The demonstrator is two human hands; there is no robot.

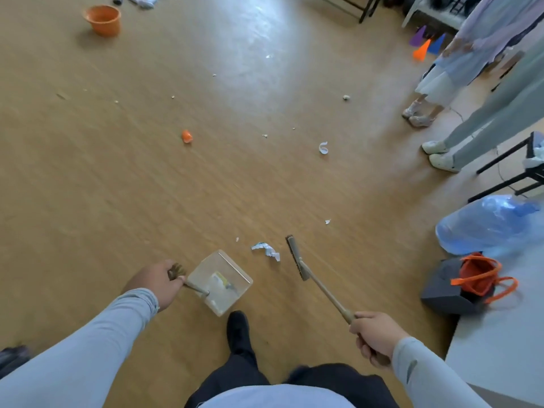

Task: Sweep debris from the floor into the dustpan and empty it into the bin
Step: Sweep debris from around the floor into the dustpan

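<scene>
My dark trousers [294, 381] and one black shoe [239, 331] sit at the bottom of view, shoe just behind the dustpan [220, 282]. My left hand [157, 282] has fingers curled tight round the dustpan handle [191, 287]; pan is clear plastic, resting on the wood floor [117, 172], a few scraps already inside. My right hand [375, 337] is wrapped round the broom handle [326, 293], broom head [297, 257] down on the floor to the right of the pan. Crumpled paper [266, 250] lies between pan mouth and broom head, apart from both. More debris further out: orange scrap [187, 136], curled white strip [323, 148], small white bits scattered. Orange bucket [103, 20] far top left. Blue plastic bag [485, 223] and an orange-handled bag [478, 278] at right. Two bystanders' legs [471, 125] upper right
</scene>
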